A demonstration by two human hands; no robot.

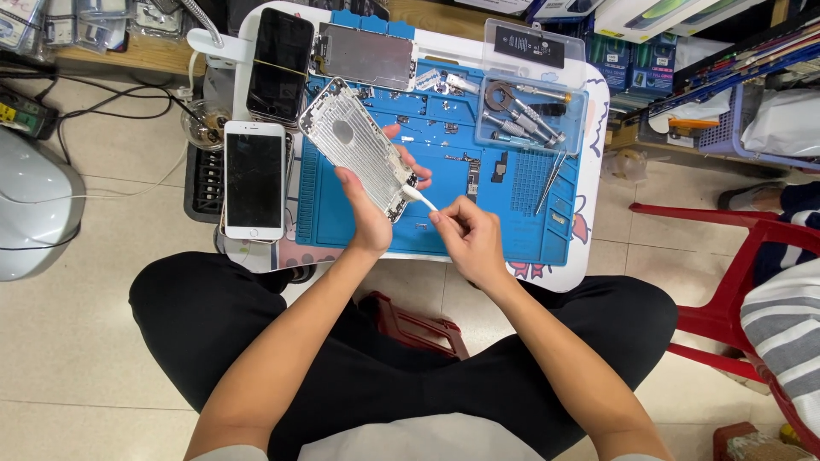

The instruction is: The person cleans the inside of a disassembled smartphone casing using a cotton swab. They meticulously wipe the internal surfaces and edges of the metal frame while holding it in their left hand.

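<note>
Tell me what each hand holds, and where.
Left hand grips the phone housing at its lower end; right hand pinches a small white tool by its rear.

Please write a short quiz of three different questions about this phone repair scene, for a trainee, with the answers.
1. True or false: the left hand holds the silver metal phone housing tilted above the blue rubber work mat.
2. What does the right hand pinch? A) a red screwdriver B) a thin white plastic tool C) a black cable
3. Fill in: the white phone with a dark screen lies to the ____ of the mat.

Key: 1 true. 2 B; its tip meets the housing's lower end. 3 left.
</note>
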